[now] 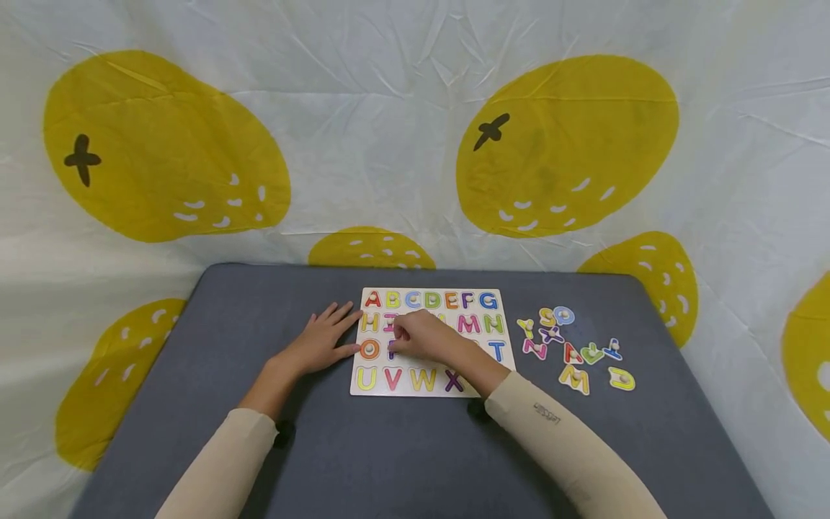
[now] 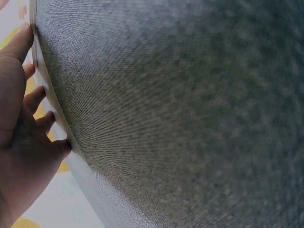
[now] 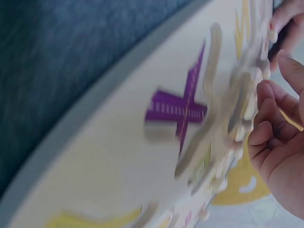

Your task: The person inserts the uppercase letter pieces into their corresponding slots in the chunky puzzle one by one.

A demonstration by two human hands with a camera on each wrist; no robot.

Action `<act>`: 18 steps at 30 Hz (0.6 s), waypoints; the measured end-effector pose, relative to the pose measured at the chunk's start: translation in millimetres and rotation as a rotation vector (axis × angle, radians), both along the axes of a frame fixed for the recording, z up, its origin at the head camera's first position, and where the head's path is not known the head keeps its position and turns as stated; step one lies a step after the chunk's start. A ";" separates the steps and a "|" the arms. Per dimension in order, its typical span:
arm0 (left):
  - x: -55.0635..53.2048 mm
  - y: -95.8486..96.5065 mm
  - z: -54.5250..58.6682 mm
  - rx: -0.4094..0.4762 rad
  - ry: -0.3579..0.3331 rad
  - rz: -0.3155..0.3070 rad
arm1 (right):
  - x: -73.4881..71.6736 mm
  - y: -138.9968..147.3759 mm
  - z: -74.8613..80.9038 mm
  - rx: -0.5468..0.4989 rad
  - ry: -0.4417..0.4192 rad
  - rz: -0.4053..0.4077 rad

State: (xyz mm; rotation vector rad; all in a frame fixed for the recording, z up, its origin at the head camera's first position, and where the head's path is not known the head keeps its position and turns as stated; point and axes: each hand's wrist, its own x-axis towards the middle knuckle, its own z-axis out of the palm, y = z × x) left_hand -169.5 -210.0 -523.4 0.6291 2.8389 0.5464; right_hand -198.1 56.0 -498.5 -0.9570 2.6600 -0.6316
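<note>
A pale wooden alphabet board (image 1: pixel 402 389) lies on the dark grey table. Spread fingers of my left hand (image 1: pixel 318 342) lie beside its left edge; in the left wrist view, fingertips of that hand (image 2: pixel 33 128) touch the edge. Curled over the board's left middle is my right hand (image 1: pixel 424 336), its thumb and forefinger at the purple letter P piece (image 1: pixel 392 354), mostly hidden beneath them. In the right wrist view, thumb and forefinger of the right hand (image 3: pixel 280 137) stand close about a knob. Knobbed letters fill the upper rows; a purple X recess (image 3: pixel 185 109) shows bare.
Several loose letter pieces lie right of the board, among them a red A (image 1: pixel 573 353), a yellow-orange M-like piece (image 1: pixel 574 379), a green piece (image 1: pixel 592 353) and a yellow piece (image 1: pixel 622 379). A fabric with yellow shapes (image 1: pixel 363 144) hangs behind the table (image 1: pixel 311 447).
</note>
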 end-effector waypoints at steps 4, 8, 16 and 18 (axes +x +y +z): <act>-0.2 -0.8 1.3 0.003 0.001 0.000 | -3.7 15.2 10.1 -0.029 -0.012 0.004; -0.3 -1.2 4.0 0.003 0.007 0.004 | -8.5 34.5 17.3 -0.072 -0.011 0.007; 1.3 1.1 6.2 -0.004 -0.016 -0.001 | -12.2 84.3 19.6 -0.137 0.020 -0.055; 1.5 1.8 5.5 -0.002 -0.019 -0.003 | -12.2 99.4 19.4 -0.154 0.041 -0.076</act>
